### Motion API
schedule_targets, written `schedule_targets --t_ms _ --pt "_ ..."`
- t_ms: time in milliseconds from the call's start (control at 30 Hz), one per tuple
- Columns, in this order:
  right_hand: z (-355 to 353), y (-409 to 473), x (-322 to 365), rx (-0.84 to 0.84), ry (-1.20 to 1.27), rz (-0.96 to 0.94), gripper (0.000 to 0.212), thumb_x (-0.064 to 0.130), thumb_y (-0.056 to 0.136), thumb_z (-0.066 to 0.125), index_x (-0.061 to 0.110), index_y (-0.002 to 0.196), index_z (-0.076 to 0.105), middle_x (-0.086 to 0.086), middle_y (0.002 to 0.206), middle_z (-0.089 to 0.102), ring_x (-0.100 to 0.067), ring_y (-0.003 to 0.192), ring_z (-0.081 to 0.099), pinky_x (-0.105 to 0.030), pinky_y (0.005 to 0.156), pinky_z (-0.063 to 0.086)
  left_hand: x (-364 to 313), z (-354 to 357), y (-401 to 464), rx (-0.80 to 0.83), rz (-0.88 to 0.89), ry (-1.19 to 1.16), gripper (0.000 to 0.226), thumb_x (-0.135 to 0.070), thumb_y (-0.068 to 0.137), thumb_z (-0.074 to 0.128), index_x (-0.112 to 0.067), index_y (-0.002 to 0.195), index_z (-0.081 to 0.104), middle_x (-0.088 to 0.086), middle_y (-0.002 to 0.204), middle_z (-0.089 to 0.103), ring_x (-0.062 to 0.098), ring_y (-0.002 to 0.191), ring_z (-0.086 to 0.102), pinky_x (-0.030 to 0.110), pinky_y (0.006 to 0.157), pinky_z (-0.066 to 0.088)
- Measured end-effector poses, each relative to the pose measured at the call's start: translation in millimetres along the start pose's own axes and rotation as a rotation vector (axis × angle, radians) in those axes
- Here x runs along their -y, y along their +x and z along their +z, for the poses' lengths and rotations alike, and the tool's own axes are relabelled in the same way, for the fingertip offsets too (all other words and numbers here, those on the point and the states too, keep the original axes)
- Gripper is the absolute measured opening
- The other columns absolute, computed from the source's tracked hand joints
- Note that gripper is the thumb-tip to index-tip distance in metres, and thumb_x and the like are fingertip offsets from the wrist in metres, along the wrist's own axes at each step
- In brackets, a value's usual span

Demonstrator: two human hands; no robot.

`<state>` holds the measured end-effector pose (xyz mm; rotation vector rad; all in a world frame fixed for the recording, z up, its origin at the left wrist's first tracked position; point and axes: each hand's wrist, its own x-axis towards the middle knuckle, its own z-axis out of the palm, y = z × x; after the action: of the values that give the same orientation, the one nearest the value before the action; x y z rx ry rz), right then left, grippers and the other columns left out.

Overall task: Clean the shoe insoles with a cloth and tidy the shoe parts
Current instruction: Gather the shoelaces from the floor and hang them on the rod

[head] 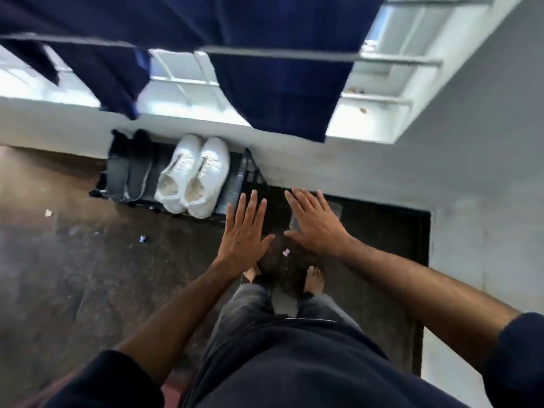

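- Left hand (245,231): mine, held out flat over the floor with fingers straight and spread; it holds nothing.
- Right hand (316,223): likewise flat and empty, fingers extended, just beside the left with a small gap between the thumbs.
- White shoes (192,175): a pair set side by side on a low dark rack (250,166) against the far wall, left of my hands; their openings face up and no laces can be made out.
- Insoles (131,172): two dark grey, sole-shaped pieces at the left end of the same rack, touching each other, just beside the shoes; I judge these to be the parts to clean.
- Cloth: none identifiable within reach; the dark blue fabric (279,83) hanging on a rail (294,55) overhead looks like laundry, and whether it serves here I cannot tell.
- Step in hand: I judge the task either not begun or just finished, since both hands are free and everything sits on the rack.
- Next move: if beginning, it calls for stepping left and reaching down to the insoles, with a cloth found first.
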<state>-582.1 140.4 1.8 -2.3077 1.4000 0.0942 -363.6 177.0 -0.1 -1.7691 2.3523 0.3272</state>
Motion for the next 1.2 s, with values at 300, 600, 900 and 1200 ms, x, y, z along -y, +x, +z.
schedule_targets --t_ms 300,600,900,1200 --pt "-39.2 86.7 103.0 0.048 -0.198 -0.417 0.096 0.062 0.094 0.051 0.013 0.161 0.003 -0.012 0.169 0.006 -0.029 0.156 0.006 -0.051 0.124 0.003 81.6 -26.2 -76.5 -0.195 -0.401 -0.128 0.090 -0.048 0.090 0.063 -0.013 0.161 0.019 0.013 0.170 0.003 0.035 0.157 0.000 0.061 0.124 0.008" --pt "-15.3 187.4 283.3 0.071 -0.249 -0.623 0.091 0.057 0.092 0.057 0.014 0.160 0.015 -0.011 0.166 0.018 -0.031 0.153 0.017 -0.053 0.125 0.012 220.5 -1.4 -187.6 -0.242 -0.712 -0.241 0.085 -0.041 0.088 0.069 -0.011 0.157 0.031 0.013 0.169 0.013 0.036 0.156 0.011 0.063 0.123 0.011" --pt "27.4 241.8 448.2 0.100 -0.282 -0.662 0.084 0.055 0.096 0.052 0.015 0.160 0.016 -0.009 0.165 0.020 -0.027 0.152 0.020 -0.050 0.124 0.012 371.6 9.3 -280.0 -0.254 -0.789 -0.311 0.078 -0.045 0.099 0.053 -0.017 0.162 0.016 0.007 0.171 -0.005 0.028 0.157 -0.011 0.057 0.124 -0.007" --pt "65.2 320.1 519.3 0.215 -0.291 -0.612 0.084 0.055 0.097 0.051 0.017 0.161 0.011 -0.007 0.167 0.015 -0.026 0.154 0.017 -0.049 0.125 0.011 489.4 20.2 -279.4 -0.234 -0.768 -0.338 0.076 -0.047 0.100 0.051 -0.016 0.161 0.019 0.008 0.170 -0.005 0.028 0.156 -0.012 0.055 0.124 -0.008"
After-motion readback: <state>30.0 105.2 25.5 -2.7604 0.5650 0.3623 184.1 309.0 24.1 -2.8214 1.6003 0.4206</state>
